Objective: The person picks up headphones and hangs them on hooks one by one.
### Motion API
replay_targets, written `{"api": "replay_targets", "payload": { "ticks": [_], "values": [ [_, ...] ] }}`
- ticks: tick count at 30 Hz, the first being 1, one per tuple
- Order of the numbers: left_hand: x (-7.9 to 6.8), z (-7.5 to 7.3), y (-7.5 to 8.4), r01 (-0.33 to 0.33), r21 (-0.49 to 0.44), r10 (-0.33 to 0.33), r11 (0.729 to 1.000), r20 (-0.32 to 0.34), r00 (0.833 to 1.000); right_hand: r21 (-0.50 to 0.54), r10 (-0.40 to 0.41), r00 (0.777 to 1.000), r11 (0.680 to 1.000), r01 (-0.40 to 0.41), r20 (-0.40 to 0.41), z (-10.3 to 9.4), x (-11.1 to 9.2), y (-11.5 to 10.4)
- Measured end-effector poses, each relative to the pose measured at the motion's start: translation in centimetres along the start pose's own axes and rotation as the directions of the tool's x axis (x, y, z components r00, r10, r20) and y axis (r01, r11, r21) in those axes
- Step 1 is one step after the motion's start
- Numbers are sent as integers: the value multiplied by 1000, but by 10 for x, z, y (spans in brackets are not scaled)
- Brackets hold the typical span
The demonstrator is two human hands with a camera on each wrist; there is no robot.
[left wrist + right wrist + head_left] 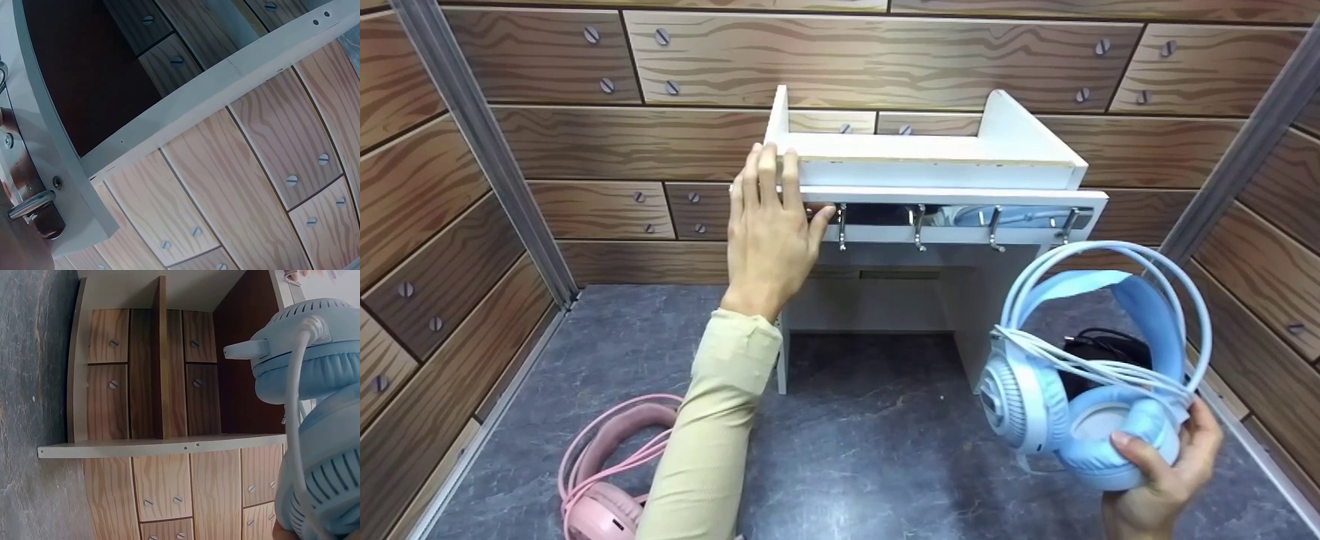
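While the left hand point(771, 232) rests on the left end of a white, board-built shelf unit point(885, 146), fingers stretched nearly straight, the right hand point(1174, 469) grips pale-blue over-ear headphones point(1027, 405), thumb curled over one cup! They're held up by the unit's right side, below the slim silver metal hooks point(919, 229), while pink padded headphones point(600, 514) lie on the dark-grey marbled floor point(870, 450).

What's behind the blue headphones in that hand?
Looking through the blue headphones, you can see a black object on the grey floor. The headphones hide part of it, so I can't tell what it is.
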State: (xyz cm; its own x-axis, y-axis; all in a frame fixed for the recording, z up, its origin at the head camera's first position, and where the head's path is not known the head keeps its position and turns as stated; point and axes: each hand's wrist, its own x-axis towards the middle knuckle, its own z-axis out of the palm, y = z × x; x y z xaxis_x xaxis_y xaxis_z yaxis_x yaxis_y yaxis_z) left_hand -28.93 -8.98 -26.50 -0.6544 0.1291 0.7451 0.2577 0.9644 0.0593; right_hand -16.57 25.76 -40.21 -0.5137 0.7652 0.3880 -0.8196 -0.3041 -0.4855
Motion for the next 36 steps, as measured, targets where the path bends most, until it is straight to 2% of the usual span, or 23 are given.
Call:
{"api": "replay_targets", "payload": {
  "ticks": [7,20,28,36],
  "values": [
    [0,0,0,-1,-4,1,1000,-14,1000,35,15,1000,999,-15,12,-1,-1,1],
    [0,0,0,2,-7,-2,1000,-17,1000,-16,15,1000,1000,-15,6,-1,-3,2],
    [0,-1,1,9,-13,-9,1000,19,1000,-33,-5,1000,999,5,0,0,-6,5],
    [0,-1,0,8,-8,-8,1000,3,1000,-48,10,1000,999,-9,16,-2,-5,6]
  ]
}}
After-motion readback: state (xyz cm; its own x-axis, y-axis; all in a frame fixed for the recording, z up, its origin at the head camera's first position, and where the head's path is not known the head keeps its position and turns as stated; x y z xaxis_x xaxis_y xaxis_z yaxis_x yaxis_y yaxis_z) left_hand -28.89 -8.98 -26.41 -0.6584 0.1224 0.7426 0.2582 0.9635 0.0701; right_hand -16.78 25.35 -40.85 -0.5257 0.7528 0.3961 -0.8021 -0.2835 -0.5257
